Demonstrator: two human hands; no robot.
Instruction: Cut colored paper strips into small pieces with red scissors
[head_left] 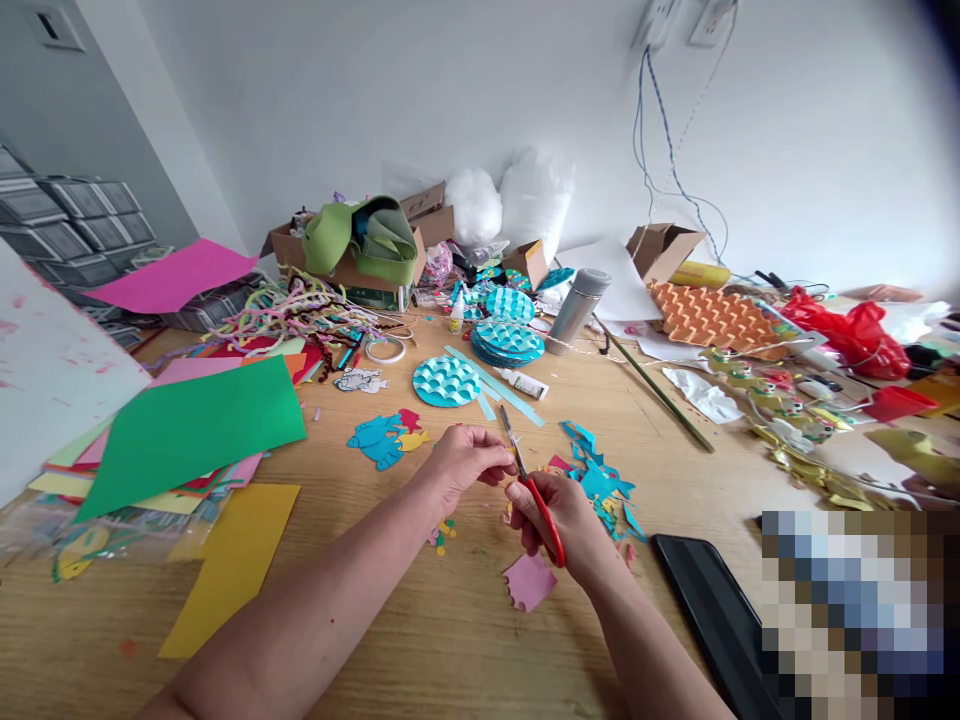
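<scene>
In my right hand is a pair of scissors with red handles, its blades pointing up and away beside my left fingertips. My left hand is closed in a pinch near the blades; what it pinches is too small to make out. Below my hands lies a pink paper scrap with scalloped notches. Small coloured paper dots lie under my left wrist. Blue paper fish, with a red and a yellow one, rest to the left. Blue paper offcuts are heaped to the right.
Coloured paper sheets spread over the left side. Behind my hands are a blue wavy-patterned disc, a glue bottle and a steel flask. A black phone lies near my right forearm, a green stick farther back.
</scene>
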